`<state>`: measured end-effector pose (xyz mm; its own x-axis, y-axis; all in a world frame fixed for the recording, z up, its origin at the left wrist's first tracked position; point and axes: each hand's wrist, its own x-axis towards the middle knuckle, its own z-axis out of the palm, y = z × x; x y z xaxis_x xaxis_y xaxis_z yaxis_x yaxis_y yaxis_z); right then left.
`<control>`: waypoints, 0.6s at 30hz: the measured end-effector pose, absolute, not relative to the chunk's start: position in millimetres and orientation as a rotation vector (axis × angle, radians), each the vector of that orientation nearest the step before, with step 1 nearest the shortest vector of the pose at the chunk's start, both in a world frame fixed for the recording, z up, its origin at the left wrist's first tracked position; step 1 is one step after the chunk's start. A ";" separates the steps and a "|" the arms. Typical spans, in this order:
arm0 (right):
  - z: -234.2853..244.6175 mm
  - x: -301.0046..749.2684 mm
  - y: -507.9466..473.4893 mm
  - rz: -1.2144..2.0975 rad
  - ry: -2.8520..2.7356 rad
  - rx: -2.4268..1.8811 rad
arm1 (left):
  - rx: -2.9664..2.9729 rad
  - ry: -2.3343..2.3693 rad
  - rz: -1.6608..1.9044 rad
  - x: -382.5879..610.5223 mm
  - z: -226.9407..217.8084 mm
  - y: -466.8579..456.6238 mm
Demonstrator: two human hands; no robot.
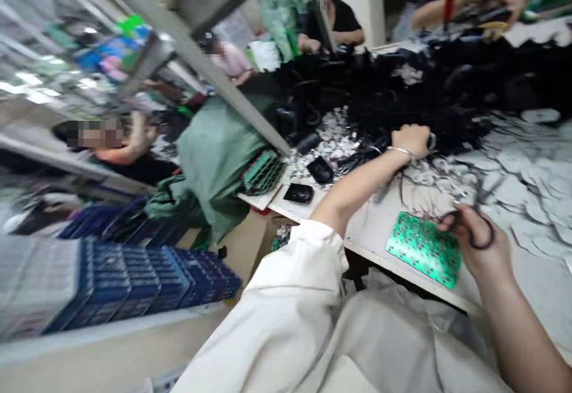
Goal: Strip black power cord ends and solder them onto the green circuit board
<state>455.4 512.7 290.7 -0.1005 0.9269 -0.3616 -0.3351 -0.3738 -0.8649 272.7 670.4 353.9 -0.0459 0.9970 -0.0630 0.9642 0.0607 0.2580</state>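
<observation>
My right hand [485, 244] is closed around a pair of black-handled scissors [482, 195], one finger loop showing at the palm and the blades pointing away from me. Just left of that hand, a green circuit board panel [422, 251] lies at the table's front edge, with thin dark red wires at its far side. My left hand [411, 141] reaches forward to the edge of a black heap [447, 92]. Its fingers are curled down, and what they grip is hidden. Small white round parts [440, 170] lie scattered beneath it.
Black casings [298, 193] and more small white parts [333, 134] lie at left on the white table [366, 226]. Flat white pieces with wires [531, 184] cover the right side. Stacked green boards [263, 171], a green sack [218, 155], a slanted metal post [232, 98] and blue crates [147, 280] stand left. Several people work beyond.
</observation>
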 end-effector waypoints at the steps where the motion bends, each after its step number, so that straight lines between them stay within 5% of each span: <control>1: 288.9 459.8 513.7 1.606 -0.732 -1.179 | 2.010 2.112 0.263 270.9 359.0 666.2; 9: 283.9 471.9 534.5 1.343 -0.554 -1.098 | 1.827 1.693 0.822 225.6 414.9 629.5; 18: 275.3 474.1 543.4 1.270 -0.493 -1.072 | 0.808 1.502 2.200 232.8 393.6 478.9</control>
